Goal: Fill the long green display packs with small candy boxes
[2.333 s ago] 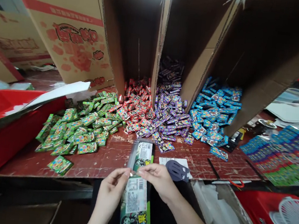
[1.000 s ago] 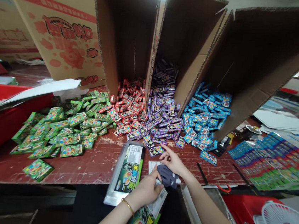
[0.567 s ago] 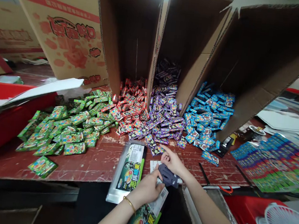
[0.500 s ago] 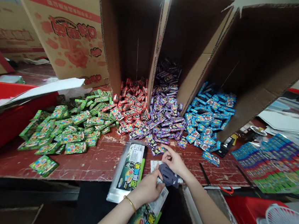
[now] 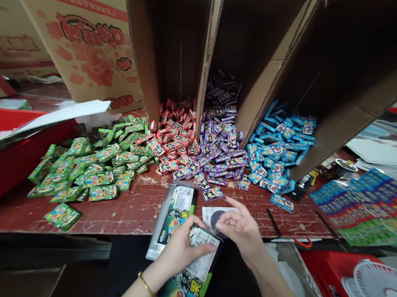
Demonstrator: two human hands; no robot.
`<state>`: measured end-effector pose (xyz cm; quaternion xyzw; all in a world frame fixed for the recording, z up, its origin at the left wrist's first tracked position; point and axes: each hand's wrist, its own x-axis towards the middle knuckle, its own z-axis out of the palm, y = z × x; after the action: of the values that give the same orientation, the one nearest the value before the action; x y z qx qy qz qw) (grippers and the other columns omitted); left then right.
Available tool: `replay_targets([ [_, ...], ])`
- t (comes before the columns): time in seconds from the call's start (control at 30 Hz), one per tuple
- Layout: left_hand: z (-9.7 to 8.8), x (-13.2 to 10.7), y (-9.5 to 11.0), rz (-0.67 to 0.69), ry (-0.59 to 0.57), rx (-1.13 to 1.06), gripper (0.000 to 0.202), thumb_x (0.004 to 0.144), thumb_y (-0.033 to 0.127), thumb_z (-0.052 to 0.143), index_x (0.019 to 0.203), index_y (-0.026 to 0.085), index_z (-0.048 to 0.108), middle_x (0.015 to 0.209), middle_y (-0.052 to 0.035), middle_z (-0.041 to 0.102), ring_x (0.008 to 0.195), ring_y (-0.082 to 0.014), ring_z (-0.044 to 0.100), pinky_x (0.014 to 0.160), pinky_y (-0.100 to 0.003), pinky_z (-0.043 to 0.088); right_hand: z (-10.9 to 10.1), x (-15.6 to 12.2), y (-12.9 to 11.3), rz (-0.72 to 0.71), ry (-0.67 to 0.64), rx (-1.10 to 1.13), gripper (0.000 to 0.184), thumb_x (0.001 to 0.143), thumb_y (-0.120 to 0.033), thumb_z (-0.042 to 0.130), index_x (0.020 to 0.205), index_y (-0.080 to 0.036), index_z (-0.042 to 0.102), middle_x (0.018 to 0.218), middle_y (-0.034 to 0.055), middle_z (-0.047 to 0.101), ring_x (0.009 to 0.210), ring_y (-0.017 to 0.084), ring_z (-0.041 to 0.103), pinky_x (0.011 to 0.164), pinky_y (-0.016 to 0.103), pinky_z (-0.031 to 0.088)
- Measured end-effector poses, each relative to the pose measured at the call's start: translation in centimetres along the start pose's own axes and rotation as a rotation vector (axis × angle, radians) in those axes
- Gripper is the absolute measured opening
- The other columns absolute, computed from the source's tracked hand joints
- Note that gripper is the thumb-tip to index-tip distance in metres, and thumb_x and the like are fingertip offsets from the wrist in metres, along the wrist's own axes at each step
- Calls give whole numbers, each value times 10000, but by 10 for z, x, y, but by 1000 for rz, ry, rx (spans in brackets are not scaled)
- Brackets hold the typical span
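The left hand [image 5: 179,248] pinches the top of a printed bag [image 5: 190,280] with thumb and fingers closed on it. The bag hangs off the table [image 5: 127,214] edge toward the body. The right hand [image 5: 243,229] is at three o'clock from the left one, fingers spread and holding nothing, just above a dark disc [image 5: 217,216] on a white card; whether it touches the disc, I cannot tell. A second bag [image 5: 173,219] lies flat at eleven o'clock from the left hand. Purple packets [image 5: 219,155] lie at twelve, green packets [image 5: 93,166] at ten, blue packets [image 5: 279,152] at one. I think the held bag may slip, because the grip takes only its top edge.
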<state>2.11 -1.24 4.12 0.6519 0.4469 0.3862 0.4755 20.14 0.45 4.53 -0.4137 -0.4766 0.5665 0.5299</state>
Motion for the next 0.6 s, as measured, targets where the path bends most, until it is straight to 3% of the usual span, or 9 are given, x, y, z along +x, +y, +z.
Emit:
replay_targets([
  [0.17,-3,-7,1,-24,77,33,340,670,247,735,882,226,470,847,30,579,835,-178,549,778,-272,409,23,-8,7,-63,-48,-72,628,677,-208,722,1210,-207,390,710,-11,629,670,150,577,653,294,464],
  [0.33,-5,-8,5,-25,70,29,345,671,255,732,896,222,473,852,27,596,829,-184,556,764,-278,406,29,-2,6,-88,-53,-145,601,655,-195,728,1172,-230,423,719,-18,604,674,150,561,644,282,451],
  [0.4,-3,-8,6,-25,78,9,307,706,302,705,891,221,475,855,19,598,835,-188,557,763,-285,408,27,-1,7,-4,-53,-103,641,608,-198,756,1165,-250,444,770,-13,602,672,145,561,630,274,455],
  [0.47,-1,-9,5,-15,88,-66,244,770,340,639,897,222,467,854,7,598,839,-188,559,770,-296,412,23,-2,9,174,-106,-9,616,578,-227,758,1133,-265,494,833,7,615,708,158,590,652,289,473],
  [0.53,0,-11,5,-12,77,-227,228,797,351,608,922,228,462,873,-10,604,856,-190,565,802,-312,418,18,-4,14,366,-201,47,543,578,-280,726,1094,-285,557,886,34,642,800,204,629,719,342,491],
  [0.6,-4,-15,6,-37,34,-448,264,788,356,626,972,232,483,953,-37,606,900,-199,568,844,-338,425,16,2,18,451,-301,-32,485,592,-362,684,1069,-341,600,943,51,661,907,260,635,758,404,502],
])
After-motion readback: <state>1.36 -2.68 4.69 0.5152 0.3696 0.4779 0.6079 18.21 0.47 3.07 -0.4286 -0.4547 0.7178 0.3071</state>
